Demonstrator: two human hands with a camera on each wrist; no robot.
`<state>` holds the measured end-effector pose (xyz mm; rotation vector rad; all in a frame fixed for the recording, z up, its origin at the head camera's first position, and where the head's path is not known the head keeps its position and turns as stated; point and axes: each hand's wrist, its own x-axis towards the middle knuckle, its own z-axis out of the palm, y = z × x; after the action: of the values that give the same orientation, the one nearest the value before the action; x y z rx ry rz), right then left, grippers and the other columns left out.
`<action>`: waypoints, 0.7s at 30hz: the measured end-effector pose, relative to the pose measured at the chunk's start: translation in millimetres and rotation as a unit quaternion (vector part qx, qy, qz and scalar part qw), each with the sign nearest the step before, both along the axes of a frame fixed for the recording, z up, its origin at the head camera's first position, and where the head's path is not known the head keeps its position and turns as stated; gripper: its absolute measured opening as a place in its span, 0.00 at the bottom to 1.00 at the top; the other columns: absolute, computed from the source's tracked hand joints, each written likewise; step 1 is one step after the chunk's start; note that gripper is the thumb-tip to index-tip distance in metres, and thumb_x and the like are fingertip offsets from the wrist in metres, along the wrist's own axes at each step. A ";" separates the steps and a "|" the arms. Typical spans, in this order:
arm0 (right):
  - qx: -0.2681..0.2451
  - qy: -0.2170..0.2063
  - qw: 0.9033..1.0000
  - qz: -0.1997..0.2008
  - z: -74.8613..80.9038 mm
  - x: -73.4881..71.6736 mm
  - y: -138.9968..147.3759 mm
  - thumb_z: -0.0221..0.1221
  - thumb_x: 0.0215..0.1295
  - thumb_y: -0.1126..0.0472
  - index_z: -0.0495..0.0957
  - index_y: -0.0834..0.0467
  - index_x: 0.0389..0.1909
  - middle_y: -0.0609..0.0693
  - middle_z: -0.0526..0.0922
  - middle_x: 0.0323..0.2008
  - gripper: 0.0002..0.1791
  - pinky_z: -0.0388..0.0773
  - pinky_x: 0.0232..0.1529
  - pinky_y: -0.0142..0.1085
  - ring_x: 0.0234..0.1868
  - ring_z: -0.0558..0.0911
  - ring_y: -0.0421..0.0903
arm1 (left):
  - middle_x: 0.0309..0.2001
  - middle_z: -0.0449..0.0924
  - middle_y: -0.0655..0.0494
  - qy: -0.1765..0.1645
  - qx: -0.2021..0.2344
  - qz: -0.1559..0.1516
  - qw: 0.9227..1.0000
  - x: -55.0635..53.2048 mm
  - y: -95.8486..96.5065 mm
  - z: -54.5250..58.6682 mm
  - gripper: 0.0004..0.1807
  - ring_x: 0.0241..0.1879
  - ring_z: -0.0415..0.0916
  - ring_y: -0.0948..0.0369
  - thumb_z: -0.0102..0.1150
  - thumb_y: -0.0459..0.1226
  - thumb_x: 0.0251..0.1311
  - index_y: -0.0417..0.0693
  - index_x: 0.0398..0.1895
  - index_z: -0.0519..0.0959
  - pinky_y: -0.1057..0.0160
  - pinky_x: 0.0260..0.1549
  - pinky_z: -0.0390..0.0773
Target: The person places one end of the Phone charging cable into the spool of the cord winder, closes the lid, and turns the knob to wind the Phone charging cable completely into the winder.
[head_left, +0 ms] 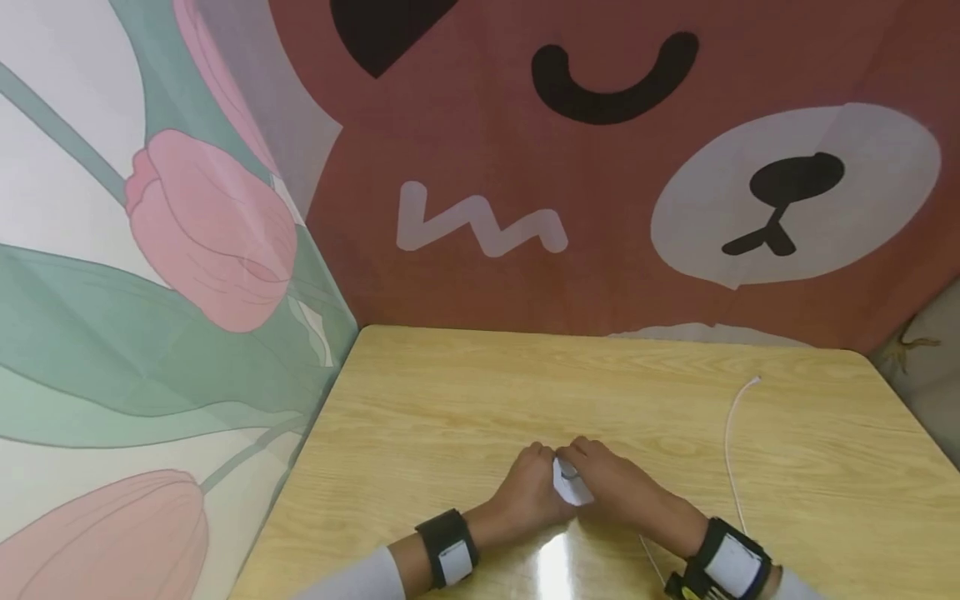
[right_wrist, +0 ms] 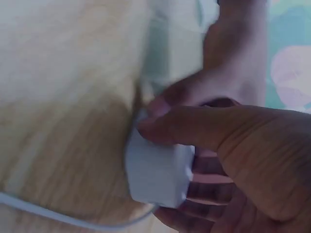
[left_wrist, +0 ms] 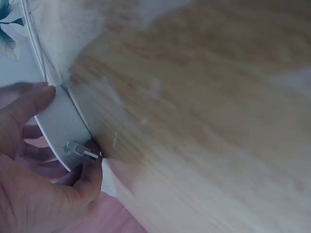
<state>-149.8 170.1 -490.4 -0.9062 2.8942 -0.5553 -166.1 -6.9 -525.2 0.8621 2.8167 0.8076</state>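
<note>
Our left hand (head_left: 531, 490) and right hand (head_left: 618, 490) curl fingers round the white block (right_wrist: 154, 170) — we'd best steady it, cable (right_wrist: 87, 224) slack beside it

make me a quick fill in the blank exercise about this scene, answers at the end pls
1. The left hand and the right hand together hold a small block whose colour is ____.
2. In the head view, the thin cable lies on the ____ half of the table.
3. The wrist straps are ____ with pale patches.
4. The tulips printed on the left wall are ____ in colour.

Missing words: white; right; black; pink.
</note>
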 end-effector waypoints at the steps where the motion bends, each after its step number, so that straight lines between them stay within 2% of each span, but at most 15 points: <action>1: 0.005 0.007 1.000 0.004 -1.0 0.8 -2.1 0.78 0.48 0.66 0.75 0.64 0.61 0.54 0.80 0.51 0.37 0.86 0.40 0.40 0.51 0.80 0.51 | 0.35 0.80 0.61 -0.003 0.004 0.002 1.000 0.1 -1.6 1.0 0.32 0.34 0.69 0.71 0.80 0.53 0.48 0.46 0.52 0.81 0.77 0.34 0.72; 3: 0.018 0.031 0.999 0.011 -2.8 1.4 -5.4 0.77 0.52 0.61 0.74 0.66 0.62 0.56 0.80 0.53 0.37 0.86 0.38 0.40 0.51 0.80 0.52 | 0.37 0.81 0.59 -0.002 0.006 0.005 1.000 -0.3 -4.0 3.4 0.35 0.35 0.70 0.70 0.81 0.53 0.46 0.44 0.53 0.81 0.76 0.34 0.73; 5: 0.027 0.063 0.998 0.011 -2.4 0.7 -8.0 0.77 0.52 0.58 0.74 0.68 0.62 0.56 0.80 0.54 0.38 0.86 0.38 0.40 0.51 0.80 0.53 | 0.38 0.81 0.58 0.001 0.012 0.005 1.000 -1.4 -6.0 6.5 0.37 0.35 0.70 0.70 0.83 0.51 0.44 0.42 0.55 0.81 0.76 0.35 0.74; 9: 0.047 0.111 0.993 0.005 3.8 -5.3 -10.3 0.80 0.47 0.52 0.76 0.66 0.56 0.54 0.81 0.48 0.38 0.84 0.31 0.35 0.45 0.79 0.49 | 0.40 0.82 0.57 0.014 0.029 -0.006 0.999 -5.0 -9.0 14.2 0.35 0.37 0.71 0.70 0.85 0.46 0.42 0.41 0.54 0.81 0.77 0.37 0.76; 12: 0.062 0.095 0.994 -0.005 17.8 -10.1 -11.6 0.82 0.43 0.55 0.75 0.63 0.50 0.52 0.79 0.42 0.36 0.80 0.25 0.34 0.42 0.78 0.48 | 0.43 0.83 0.56 0.016 0.052 -0.021 0.998 -7.1 -12.3 21.6 0.29 0.40 0.74 0.68 0.80 0.41 0.51 0.40 0.55 0.81 0.76 0.41 0.78; 15: 0.071 0.068 0.995 -0.014 36.4 -15.1 -12.8 0.82 0.41 0.61 0.75 0.62 0.50 0.53 0.79 0.42 0.34 0.79 0.25 0.35 0.43 0.78 0.49 | 0.46 0.81 0.52 -0.003 0.088 -0.022 0.996 -10.3 -16.1 31.6 0.26 0.43 0.76 0.66 0.74 0.35 0.57 0.35 0.58 0.79 0.77 0.42 0.79; 18: 0.074 0.066 0.995 -0.010 54.4 -19.7 -13.8 0.82 0.41 0.61 0.76 0.61 0.52 0.53 0.80 0.45 0.35 0.80 0.26 0.37 0.45 0.79 0.50 | 0.47 0.80 0.51 -0.022 0.123 -0.016 0.992 -15.3 -19.1 44.4 0.26 0.43 0.79 0.65 0.73 0.30 0.56 0.33 0.59 0.79 0.77 0.40 0.81; 21: 0.086 0.079 0.993 -0.011 70.1 -24.6 -14.9 0.82 0.43 0.55 0.77 0.61 0.54 0.53 0.81 0.47 0.37 0.81 0.27 0.38 0.46 0.79 0.51 | 0.47 0.81 0.49 -0.012 0.133 -0.010 0.991 -21.8 -20.0 58.5 0.26 0.44 0.82 0.65 0.73 0.27 0.55 0.33 0.58 0.80 0.79 0.39 0.81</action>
<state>-174.4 155.2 -420.3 -0.9341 3.0347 -0.2401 -187.9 -27.0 -466.8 0.9054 2.7142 1.2026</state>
